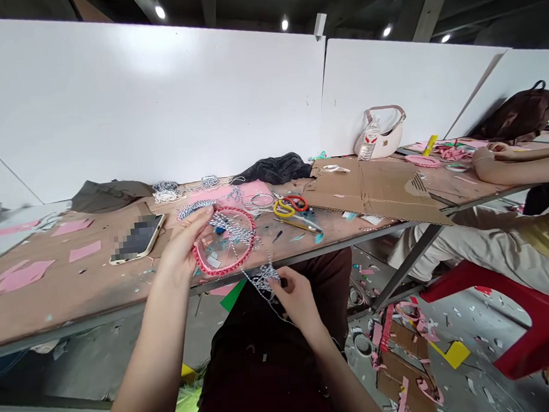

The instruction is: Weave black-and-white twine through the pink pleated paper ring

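My left hand [197, 232] is closed on the left side of a pink ring [226, 271] with a beaded-looking edge, held up over the table's front edge. Black-and-white cord [231, 230] crosses the upper part of the ring's opening. From there strands run down to a loose bundle of the same cord [264, 279], which my right hand [294, 294] pinches above my lap. Behind the ring lie scissors with yellow handles [284, 209] and another pair with orange handles [297, 202]. My left fingertips are partly hidden behind the ring and cord.
A phone [137, 238], a grey cap [110, 195] and pink paper pieces [25, 276] lie to the left. Dark cloth [276, 168] and flat cardboard [373, 188] are behind and right. Beside a bottle [369, 140] stands a white handbag [391, 139]. Another person's arm [525, 163] rests at right.
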A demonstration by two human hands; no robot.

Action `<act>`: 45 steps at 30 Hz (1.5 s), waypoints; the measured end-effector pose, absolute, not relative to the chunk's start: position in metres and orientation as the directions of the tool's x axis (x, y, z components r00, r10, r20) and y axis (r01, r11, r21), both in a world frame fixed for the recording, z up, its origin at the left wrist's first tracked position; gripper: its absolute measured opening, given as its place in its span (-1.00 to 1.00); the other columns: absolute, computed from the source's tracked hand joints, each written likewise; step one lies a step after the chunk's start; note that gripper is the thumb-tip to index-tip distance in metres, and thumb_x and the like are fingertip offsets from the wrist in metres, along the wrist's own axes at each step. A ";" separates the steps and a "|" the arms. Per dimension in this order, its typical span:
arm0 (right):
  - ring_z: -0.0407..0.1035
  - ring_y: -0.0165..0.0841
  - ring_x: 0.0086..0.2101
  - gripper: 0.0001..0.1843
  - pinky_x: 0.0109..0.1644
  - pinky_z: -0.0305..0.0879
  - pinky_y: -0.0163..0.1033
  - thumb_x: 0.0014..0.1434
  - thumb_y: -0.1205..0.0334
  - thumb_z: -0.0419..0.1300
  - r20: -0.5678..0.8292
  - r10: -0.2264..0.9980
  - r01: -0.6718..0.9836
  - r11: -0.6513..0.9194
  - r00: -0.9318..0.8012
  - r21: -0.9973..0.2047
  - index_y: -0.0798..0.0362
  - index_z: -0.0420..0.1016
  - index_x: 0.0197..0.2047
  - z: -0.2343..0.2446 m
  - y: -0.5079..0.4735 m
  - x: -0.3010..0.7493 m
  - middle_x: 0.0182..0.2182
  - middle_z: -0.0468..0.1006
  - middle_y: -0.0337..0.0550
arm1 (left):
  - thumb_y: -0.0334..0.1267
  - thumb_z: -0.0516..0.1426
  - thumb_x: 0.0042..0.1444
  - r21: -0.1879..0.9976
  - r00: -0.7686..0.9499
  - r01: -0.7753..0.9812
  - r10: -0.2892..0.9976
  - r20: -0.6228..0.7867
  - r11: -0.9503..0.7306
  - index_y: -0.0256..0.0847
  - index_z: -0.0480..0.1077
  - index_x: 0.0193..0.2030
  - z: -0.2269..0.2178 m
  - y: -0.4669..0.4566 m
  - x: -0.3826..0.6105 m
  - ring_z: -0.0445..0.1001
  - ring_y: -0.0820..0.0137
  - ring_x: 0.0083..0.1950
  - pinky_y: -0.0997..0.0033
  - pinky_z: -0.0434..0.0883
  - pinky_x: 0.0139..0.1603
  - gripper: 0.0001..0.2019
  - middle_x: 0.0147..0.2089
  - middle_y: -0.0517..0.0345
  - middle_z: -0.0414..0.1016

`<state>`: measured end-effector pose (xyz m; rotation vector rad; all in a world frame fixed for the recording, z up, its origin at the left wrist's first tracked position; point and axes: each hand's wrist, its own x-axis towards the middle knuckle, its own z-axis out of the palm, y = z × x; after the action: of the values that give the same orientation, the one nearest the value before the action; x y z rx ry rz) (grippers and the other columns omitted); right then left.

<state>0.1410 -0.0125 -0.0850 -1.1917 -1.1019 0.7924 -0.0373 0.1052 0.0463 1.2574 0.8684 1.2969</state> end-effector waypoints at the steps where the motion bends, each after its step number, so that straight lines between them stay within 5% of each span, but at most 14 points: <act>1: 0.37 -0.36 -0.43 -0.74 -0.40 0.20 -0.32 0.15 0.02 0.30 0.229 0.926 0.032 0.230 0.301 -0.973 0.07 0.53 -0.34 -0.082 -0.015 0.149 -0.39 0.58 -0.17 | -0.02 0.44 -0.30 0.971 0.127 -0.176 0.974 0.187 -0.164 -0.21 0.50 -0.42 0.045 0.110 -0.040 -0.13 0.65 -0.68 0.52 -0.02 -0.67 -0.62 -0.69 0.45 0.01; 6: 0.33 -0.42 -0.50 -0.63 -0.47 0.14 -0.37 0.17 -0.07 0.32 0.200 0.931 -0.132 0.250 0.307 -0.959 0.06 0.45 -0.16 -0.067 -0.023 0.175 -0.44 0.60 -0.20 | 0.00 0.43 -0.32 0.976 0.072 0.057 0.976 0.207 -0.211 -0.22 0.52 -0.44 0.034 0.128 -0.051 0.28 0.42 -0.55 0.38 0.28 -0.51 -0.62 -0.53 0.16 0.39; 8: 0.28 -0.46 -0.54 -0.61 -0.51 0.08 -0.39 0.17 -0.08 0.33 0.204 0.935 -0.175 0.261 0.289 -0.949 0.05 0.42 -0.15 -0.064 -0.022 0.173 -0.46 0.59 -0.21 | -0.01 0.41 -0.26 0.950 0.043 0.169 0.965 0.257 -0.261 -0.20 0.54 -0.42 0.029 0.122 -0.050 0.47 0.18 -0.28 0.23 0.43 -0.27 -0.65 -0.33 -0.01 0.53; 11: 0.23 -0.49 -0.57 -0.59 -0.55 -0.02 -0.40 0.16 -0.11 0.33 0.211 0.944 -0.217 0.268 0.253 -0.938 0.05 0.43 -0.16 -0.061 -0.015 0.164 -0.46 0.59 -0.19 | -0.02 0.34 -0.07 0.886 0.061 0.286 0.930 0.362 -0.364 -0.14 0.57 -0.30 0.020 0.089 -0.039 0.41 0.00 0.11 0.10 0.38 0.08 -0.73 -0.05 -0.07 0.55; 15: 0.13 -0.53 -0.60 -0.59 -0.58 -0.12 -0.40 0.12 -0.09 0.36 0.212 0.947 -0.241 0.270 0.243 -0.932 0.06 0.49 -0.15 -0.059 -0.008 0.152 -0.42 0.57 -0.20 | -0.07 0.32 0.00 0.844 0.343 0.296 0.874 0.344 -0.448 -0.10 0.59 -0.34 0.004 0.032 -0.014 0.52 0.22 -0.27 0.29 0.44 -0.25 -0.82 -0.29 0.11 0.59; 17: 0.06 -0.57 -0.62 -0.62 -0.59 -0.16 -0.40 0.08 -0.06 0.40 0.207 0.946 -0.245 0.269 0.251 -0.931 0.07 0.52 -0.22 -0.059 -0.006 0.149 -0.44 0.52 -0.25 | -0.12 0.30 0.02 0.844 0.384 0.272 0.856 0.346 -0.463 -0.12 0.56 -0.30 -0.005 0.017 -0.005 0.52 0.27 -0.30 0.35 0.41 -0.31 -0.84 -0.31 0.14 0.58; 22: -0.09 -0.63 -0.65 -0.60 -0.63 -0.25 -0.38 -0.01 -0.05 0.45 0.169 0.957 -0.302 0.238 0.238 -0.923 0.08 0.51 -0.31 -0.057 -0.005 0.146 -0.44 0.47 -0.30 | -0.20 0.22 0.08 0.872 0.328 0.191 0.867 0.376 -0.451 -0.17 0.46 -0.33 -0.016 0.019 -0.001 0.55 0.30 -0.23 0.36 0.46 -0.21 -0.89 -0.30 0.11 0.54; 34: -0.25 -0.67 -0.68 -0.48 -0.62 -0.35 -0.39 -0.01 -0.14 0.45 0.096 0.966 -0.545 0.215 0.239 -0.810 0.02 0.28 -0.34 -0.053 -0.006 0.158 -0.53 0.18 -0.48 | -0.38 0.18 0.01 0.910 0.001 0.137 0.919 0.394 -0.390 -0.13 0.33 -0.36 -0.025 0.019 -0.027 0.46 0.44 -0.40 0.51 0.37 -0.37 -0.90 -0.43 0.31 0.40; 40: -0.22 -0.70 -0.68 -0.51 -0.59 -0.35 -0.39 0.09 -0.13 0.41 0.129 0.978 -0.583 0.201 0.163 -0.787 0.01 0.26 -0.31 -0.046 -0.012 0.160 -0.43 0.37 -0.40 | -0.21 0.10 0.23 0.931 0.065 0.059 0.932 0.356 -0.359 -0.14 0.46 -0.24 -0.030 0.017 -0.039 0.55 0.37 -0.18 0.37 0.47 0.00 -0.87 -0.26 0.19 0.51; 45: -0.19 -0.68 -0.70 -0.52 -0.61 -0.31 -0.38 0.01 -0.14 0.45 0.146 0.988 -0.517 0.104 -0.042 -0.850 0.04 0.39 -0.32 -0.032 -0.015 0.147 -0.49 0.41 -0.36 | -0.21 0.33 0.02 0.947 0.295 0.049 0.911 0.289 -0.317 -0.15 0.55 -0.08 -0.036 0.008 -0.016 0.58 0.23 -0.07 0.26 0.50 0.05 -0.70 -0.11 0.08 0.63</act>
<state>0.1471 -0.0146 -0.0319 -0.6764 -0.9171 1.3783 -0.0157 0.0077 -0.0355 1.6292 0.8934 1.1576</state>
